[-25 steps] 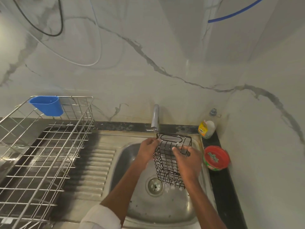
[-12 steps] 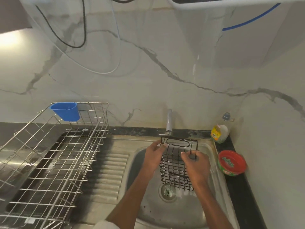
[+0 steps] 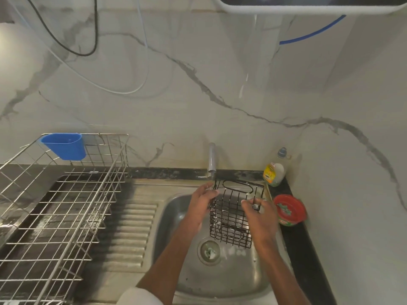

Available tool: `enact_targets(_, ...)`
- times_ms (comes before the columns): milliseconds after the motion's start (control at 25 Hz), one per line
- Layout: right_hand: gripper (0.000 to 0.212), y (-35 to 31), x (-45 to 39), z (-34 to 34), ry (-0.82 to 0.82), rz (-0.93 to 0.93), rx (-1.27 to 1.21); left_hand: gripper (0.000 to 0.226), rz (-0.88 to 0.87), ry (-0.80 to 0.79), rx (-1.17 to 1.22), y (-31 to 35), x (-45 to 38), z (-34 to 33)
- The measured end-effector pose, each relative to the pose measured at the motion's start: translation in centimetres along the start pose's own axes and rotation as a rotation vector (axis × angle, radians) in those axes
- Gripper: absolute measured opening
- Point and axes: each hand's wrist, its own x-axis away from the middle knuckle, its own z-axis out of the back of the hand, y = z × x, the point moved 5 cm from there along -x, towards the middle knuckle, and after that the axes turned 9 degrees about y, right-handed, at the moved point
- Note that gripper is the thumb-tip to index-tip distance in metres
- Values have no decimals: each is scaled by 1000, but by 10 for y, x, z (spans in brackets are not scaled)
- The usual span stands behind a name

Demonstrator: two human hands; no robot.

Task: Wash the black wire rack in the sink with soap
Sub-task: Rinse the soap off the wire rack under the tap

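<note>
A black wire rack (image 3: pixel 229 219) hangs upright over the steel sink (image 3: pixel 174 216), just under the tap (image 3: pixel 212 159). White suds cling to its lower wires. My left hand (image 3: pixel 201 205) grips the rack's upper left edge. My right hand (image 3: pixel 261 216) pinches the wires on its right side, fingers curled through the mesh. Foam bits lie around the drain (image 3: pixel 208 250) below.
A large steel dish rack (image 3: pixel 57 208) with a blue cup (image 3: pixel 65 146) stands on the drainboard at left. A soap bottle (image 3: pixel 274 172) and a red-lidded tub (image 3: pixel 290 211) sit on the black counter strip at right. Marble wall behind.
The camera view tilted upward, so sink and hands sit lower in frame. Both hands keep hold of the rack under the tap; my right hand shifted slightly along its right side.
</note>
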Motion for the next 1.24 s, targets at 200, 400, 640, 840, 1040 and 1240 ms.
enact_targets(200, 13, -1, 2, -20, -37, -10, -67, 53, -7, 62, 12, 0, -8, 21)
enact_targets(400, 18, -15, 3, -46, -133, -45, -74, 64, 1, 115, -6, -2, -16, 50)
enact_targets(640, 20, -27, 2, -76, -256, -60, -73, 57, 33, 200, 75, -8, -13, 72)
enact_targets(840, 20, -23, 6, -92, -307, -76, -101, 54, -16, 287, 60, -12, -13, 84)
enact_targets(1040, 16, -13, 3, -83, -260, -117, -205, 72, -114, 300, -84, -1, -13, 76)
enact_targets(1240, 15, -18, 5, -89, -340, -120, -227, 56, -217, 424, -151, 6, -2, 82)
